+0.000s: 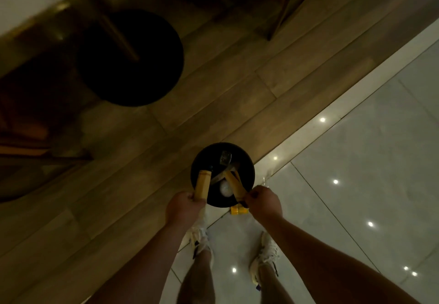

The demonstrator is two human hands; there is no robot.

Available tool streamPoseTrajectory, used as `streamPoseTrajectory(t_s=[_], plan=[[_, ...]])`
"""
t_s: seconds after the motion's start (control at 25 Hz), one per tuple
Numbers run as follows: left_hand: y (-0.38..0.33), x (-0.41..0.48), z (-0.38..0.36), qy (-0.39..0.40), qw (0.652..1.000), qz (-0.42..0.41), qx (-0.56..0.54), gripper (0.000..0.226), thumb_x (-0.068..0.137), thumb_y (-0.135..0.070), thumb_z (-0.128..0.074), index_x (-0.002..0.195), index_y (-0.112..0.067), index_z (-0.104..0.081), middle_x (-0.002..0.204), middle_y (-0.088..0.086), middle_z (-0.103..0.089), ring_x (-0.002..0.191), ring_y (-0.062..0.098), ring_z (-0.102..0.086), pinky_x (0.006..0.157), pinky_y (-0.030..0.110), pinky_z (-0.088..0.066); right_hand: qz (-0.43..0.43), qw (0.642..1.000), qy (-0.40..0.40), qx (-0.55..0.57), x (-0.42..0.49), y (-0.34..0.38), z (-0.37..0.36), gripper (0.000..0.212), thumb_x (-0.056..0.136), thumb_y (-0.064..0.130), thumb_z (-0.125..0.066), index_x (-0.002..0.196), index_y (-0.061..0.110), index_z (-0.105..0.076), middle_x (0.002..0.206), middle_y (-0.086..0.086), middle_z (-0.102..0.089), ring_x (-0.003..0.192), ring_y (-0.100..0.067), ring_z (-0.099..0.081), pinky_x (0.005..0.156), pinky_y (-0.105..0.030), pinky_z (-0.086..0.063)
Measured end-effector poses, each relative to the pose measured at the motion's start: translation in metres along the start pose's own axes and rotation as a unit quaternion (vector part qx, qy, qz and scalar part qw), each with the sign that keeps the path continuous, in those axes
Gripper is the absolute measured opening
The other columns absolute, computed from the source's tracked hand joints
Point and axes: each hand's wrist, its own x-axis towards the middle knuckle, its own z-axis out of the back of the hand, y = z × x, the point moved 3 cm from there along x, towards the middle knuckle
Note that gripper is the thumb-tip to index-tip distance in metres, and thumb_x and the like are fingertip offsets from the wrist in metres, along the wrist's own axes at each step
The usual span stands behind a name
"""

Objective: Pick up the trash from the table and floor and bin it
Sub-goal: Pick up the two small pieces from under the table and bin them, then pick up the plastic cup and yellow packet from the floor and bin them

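Floor bin (247,161) beneath both wrapper-holding hands (184,205).

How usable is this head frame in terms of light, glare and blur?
Head view: dim overall; ceiling lights glare as dots on the tiles; the round table is near-black; upper corners smear; bin, left hand and right hand stay readable.

two yellow wrappers (202,184) (235,185) above round black bin (247,161), crumpled trash inside

Wood-and-tile floor (237,94), black bin (247,161), yellow wrapper (238,210)
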Motion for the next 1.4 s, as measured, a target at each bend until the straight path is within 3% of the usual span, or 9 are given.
streamPoseTrajectory(t_s=[0.12, 0.24, 0.32, 0.52, 0.72, 0.92, 1.0, 1.2, 1.4], plan=[[0.0, 0.037, -0.026, 0.004, 1.0, -0.011, 0.0, 0.026, 0.073, -0.037, -0.072, 0.085, -0.015, -0.07, 0.082, 0.007, -0.072, 0.08, 0.027, -0.069, 0.073, 0.045, -0.058, 0.004, 0.999, 0.021, 0.046, 0.029, -0.013, -0.023, 0.018, 0.088, 0.034, -0.056, 0.088, 0.018, -0.065, 0.079, -0.001, -0.069, 0.076, -0.021, -0.068, 0.071, -0.036, -0.057], [0.006, 0.058, -0.051, 0.017, 1.0, -0.016, 0.001, 0.042, 0.076, -0.042, -0.07, 0.107, -0.014, -0.067, 0.105, 0.008, -0.072, 0.096, 0.027, -0.066, 0.076, 0.033, -0.052, 0.016, 0.999, 0.03, 0.042, 0.042, -0.036, -0.035, 0.01, 0.089, 0.033, -0.057, 0.091, 0.024, -0.061, 0.083, 0.001, -0.063, 0.082, -0.021, -0.062, 0.075, -0.032, -0.05], [0.013, 0.059, -0.058, 0.0, 1.0, -0.015, 0.027, 0.047, 0.08, -0.037, -0.069, 0.118, -0.01, -0.063, 0.117, 0.011, -0.068, 0.105, 0.029, -0.063, 0.078, 0.029, -0.045, 0.003, 0.999, 0.042, 0.031, 0.04, -0.053, -0.038, 0.019, 0.087, 0.031, -0.061, 0.103, 0.022, -0.064, 0.093, -0.001, -0.065, 0.089, -0.022, -0.063, 0.079, -0.032, -0.05], [0.025, 0.03, -0.068, 0.014, 0.995, -0.039, 0.088, 0.032, 0.081, -0.029, -0.064, 0.11, -0.016, -0.063, 0.11, 0.007, -0.07, 0.096, 0.024, -0.063, 0.079, 0.032, -0.05, -0.019, 0.999, 0.043, 0.018, 0.019, -0.083, -0.03, 0.02, 0.085, 0.027, -0.061, 0.102, 0.018, -0.067, 0.096, -0.005, -0.071, 0.09, -0.024, -0.067, 0.085, -0.041, -0.056], [0.028, -0.012, -0.08, 0.005, 0.997, -0.051, 0.065, 0.038, 0.082, -0.024, -0.063, 0.119, -0.017, -0.06, 0.116, 0.005, -0.067, 0.101, 0.022, -0.061, 0.081, 0.029, -0.045, -0.013, 0.998, 0.064, 0.021, 0.002, -0.108, -0.014, 0.023, 0.085, 0.033, -0.062, 0.105, 0.023, -0.066, 0.095, -0.003, -0.071, 0.087, -0.022, -0.067, 0.084, -0.039, -0.057], [0.043, -0.04, -0.119, 0.012, 0.994, -0.056, 0.089, 0.046, 0.079, -0.031, -0.069, 0.122, -0.021, -0.057, 0.101, 0.002, -0.063, 0.095, 0.02, -0.06, 0.077, 0.027, -0.044, -0.012, 0.995, 0.094, -0.019, -0.002, -0.161, -0.005, 0.022, 0.085, 0.032, -0.065, 0.105, 0.023, -0.066, 0.099, -0.003, -0.069, 0.09, -0.022, -0.067, 0.08, -0.034, -0.056], [0.052, -0.046, -0.137, 0.026, 0.992, -0.067, 0.099, 0.046, 0.078, -0.033, -0.069, 0.121, -0.023, -0.057, 0.1, 0.001, -0.062, 0.097, 0.022, -0.061, 0.08, 0.031, -0.049, -0.017, 0.996, 0.086, -0.029, 0.002, -0.185, -0.001, 0.023, 0.086, 0.03, -0.064, 0.106, 0.022, -0.066, 0.098, -0.003, -0.069, 0.084, -0.019, -0.067, 0.071, -0.029, -0.053], [0.089, -0.049, -0.18, 0.075, 0.983, -0.096, 0.137, 0.048, 0.08, -0.034, -0.069, 0.124, -0.022, -0.055, 0.113, 0.006, -0.065, 0.103, 0.022, -0.061, 0.084, 0.03, -0.049, -0.021, 0.997, 0.039, -0.064, 0.014, -0.239, -0.003, 0.02, 0.086, 0.031, -0.066, 0.105, 0.025, -0.065, 0.076, 0.011, -0.062, 0.063, -0.006, -0.061, 0.048, -0.019, -0.041], [0.131, -0.018, -0.235, 0.068, 0.967, -0.168, 0.177, 0.053, 0.077, -0.037, -0.071, 0.126, -0.027, -0.053, 0.119, 0.003, -0.062, 0.104, 0.019, -0.06, 0.083, 0.029, -0.049, 0.001, 0.993, 0.027, -0.112, 0.072, -0.287, -0.033, 0.028, 0.086, 0.026, -0.065, 0.114, 0.026, -0.062, 0.095, 0.003, -0.069, 0.077, -0.012, -0.065, 0.062, -0.024, -0.049]])
